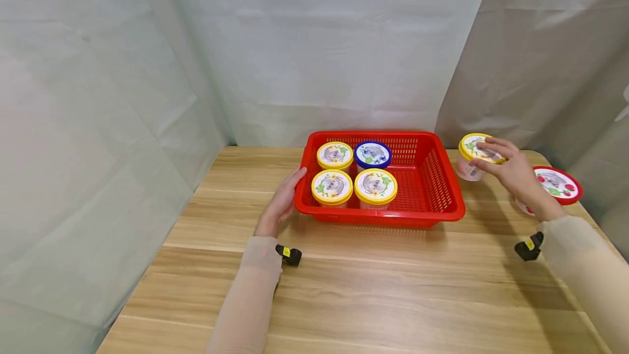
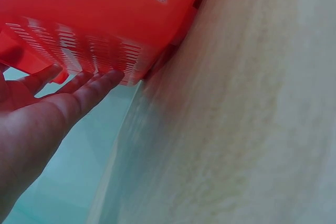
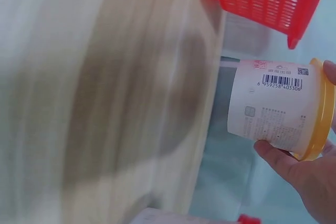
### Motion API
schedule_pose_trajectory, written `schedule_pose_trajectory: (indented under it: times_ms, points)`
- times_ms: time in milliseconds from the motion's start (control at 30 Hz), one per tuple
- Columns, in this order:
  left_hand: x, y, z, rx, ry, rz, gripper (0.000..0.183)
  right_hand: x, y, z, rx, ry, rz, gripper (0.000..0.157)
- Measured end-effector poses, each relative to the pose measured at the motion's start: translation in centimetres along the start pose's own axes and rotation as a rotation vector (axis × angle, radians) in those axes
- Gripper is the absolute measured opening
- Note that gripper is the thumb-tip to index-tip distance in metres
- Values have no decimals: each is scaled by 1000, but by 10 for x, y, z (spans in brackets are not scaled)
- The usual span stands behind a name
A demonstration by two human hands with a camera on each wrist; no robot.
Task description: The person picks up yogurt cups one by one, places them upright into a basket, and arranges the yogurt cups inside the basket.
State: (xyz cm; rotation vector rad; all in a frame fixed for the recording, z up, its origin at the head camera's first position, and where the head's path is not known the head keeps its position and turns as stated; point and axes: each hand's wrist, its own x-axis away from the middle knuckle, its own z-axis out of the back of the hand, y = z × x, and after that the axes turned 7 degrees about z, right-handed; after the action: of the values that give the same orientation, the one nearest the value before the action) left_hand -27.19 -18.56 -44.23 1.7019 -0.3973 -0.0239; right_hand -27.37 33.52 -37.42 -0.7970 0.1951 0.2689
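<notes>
My right hand (image 1: 516, 171) grips a paper tub with a yellow lid (image 1: 470, 167), holding it near the lid to the right of the red basket. In the right wrist view the barcode side of this tub (image 3: 273, 106) faces the camera, and its base looks raised off the table. Fingers straight, my left hand (image 1: 284, 198) touches the left side of the red plastic basket (image 1: 422, 214). Inside the basket stand three yellow-lidded tubs (image 1: 332, 187) and one blue-lidded tub (image 1: 373, 155), grouped toward the left.
A tub with a red lid (image 1: 557, 186) stands on the wooden table (image 1: 373, 288) at the right, partly hidden behind my right hand and wrist. Pale cloth (image 1: 314, 59) hangs behind the table and along its sides.
</notes>
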Motion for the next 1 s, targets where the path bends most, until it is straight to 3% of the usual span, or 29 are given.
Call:
schedule_pose_trajectory:
  times_ms: [267,1000]
  points:
    - [0,1,1,-1,-2,-6,59,-9,-22,10,6,29,34,60]
    - [0,0,1,6,-17,-11,57,-24,-64,18,42,7,74,63]
